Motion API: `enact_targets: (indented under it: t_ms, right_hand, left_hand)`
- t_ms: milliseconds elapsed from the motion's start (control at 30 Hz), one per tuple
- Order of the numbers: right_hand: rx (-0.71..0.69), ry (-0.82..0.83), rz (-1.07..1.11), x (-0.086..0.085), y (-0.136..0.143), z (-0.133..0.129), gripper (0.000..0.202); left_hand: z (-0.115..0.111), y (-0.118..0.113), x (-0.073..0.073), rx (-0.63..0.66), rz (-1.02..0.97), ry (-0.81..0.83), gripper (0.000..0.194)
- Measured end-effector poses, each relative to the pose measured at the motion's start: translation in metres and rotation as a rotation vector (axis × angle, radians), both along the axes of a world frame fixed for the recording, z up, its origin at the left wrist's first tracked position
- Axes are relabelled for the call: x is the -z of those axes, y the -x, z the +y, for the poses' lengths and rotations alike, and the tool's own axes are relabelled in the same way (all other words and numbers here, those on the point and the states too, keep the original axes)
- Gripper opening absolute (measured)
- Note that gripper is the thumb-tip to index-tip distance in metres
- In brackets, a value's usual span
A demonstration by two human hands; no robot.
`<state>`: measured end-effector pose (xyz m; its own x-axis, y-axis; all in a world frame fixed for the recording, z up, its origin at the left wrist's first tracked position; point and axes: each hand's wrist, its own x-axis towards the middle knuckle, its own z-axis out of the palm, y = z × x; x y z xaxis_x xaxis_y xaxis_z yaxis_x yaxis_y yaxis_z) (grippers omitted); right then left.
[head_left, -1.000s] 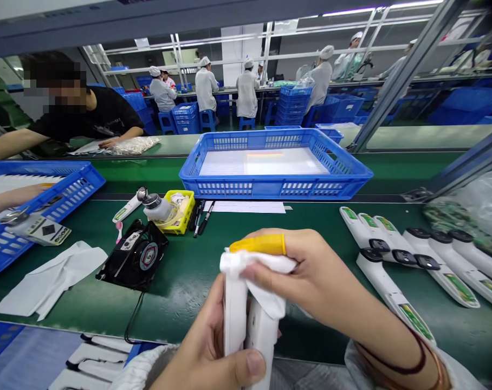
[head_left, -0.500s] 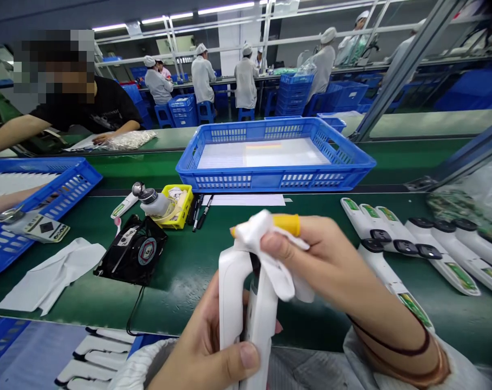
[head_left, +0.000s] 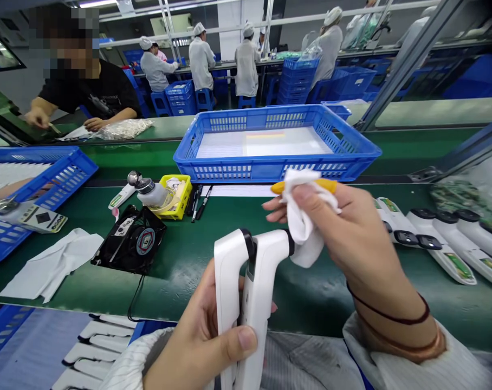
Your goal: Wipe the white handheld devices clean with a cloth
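Note:
My left hand [head_left: 213, 336] is wrapped round two white handheld devices, side by side and upright, their bent black-tipped heads at the top; they look like forehead thermometers. One device [head_left: 230, 271] stands on the left, the other device [head_left: 260, 287] on the right. A crumpled white cloth [head_left: 305, 216] is pinched in my right hand [head_left: 331, 222], which wears a yellow finger cot [head_left: 325, 185]. The cloth hangs beside the black tip of the right-hand device; whether they touch I cannot tell.
A blue crate [head_left: 276, 173] stands ahead. Left are a black fan [head_left: 130, 241], a pump bottle [head_left: 152, 192], a yellow basket [head_left: 181, 203] and another cloth [head_left: 54, 262]. Several similar devices [head_left: 453, 260] lie right, others [head_left: 95, 346] below left. A person in black [head_left: 108, 92] works across the bench.
My right hand has moved the cloth up and to the right, off the top of the devices, uncovering their black tips. My left hand still holds both.

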<state>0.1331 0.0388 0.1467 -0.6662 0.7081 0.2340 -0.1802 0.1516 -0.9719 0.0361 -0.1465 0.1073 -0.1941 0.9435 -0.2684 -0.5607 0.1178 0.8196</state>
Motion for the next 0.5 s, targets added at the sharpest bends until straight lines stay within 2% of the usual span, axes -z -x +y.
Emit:
enact_targets:
  t_ms: [100, 333, 433, 500]
  right_hand:
    - [0.033, 0.013, 0.099, 0.005, -0.006, 0.005, 0.021]
    - [-0.001, -0.012, 0.005, 0.017, -0.016, -0.006, 0.033]
    - [-0.079, -0.024, -0.019, 0.019, -0.020, -0.007, 0.029]
    - [-0.156, -0.086, -0.043, 0.020, -0.025, -0.008, 0.023]
  left_hand:
    - [0.000, 0.000, -0.001, 0.012, -0.034, -0.006, 0.071]
    - [0.001, -0.003, -0.004, -0.014, -0.061, 0.020, 0.076]
    - [-0.001, -0.006, -0.003, -0.038, -0.002, 0.093, 0.069]
    - [-0.001, -0.008, 0.003, -0.077, 0.092, 0.146, 0.064]
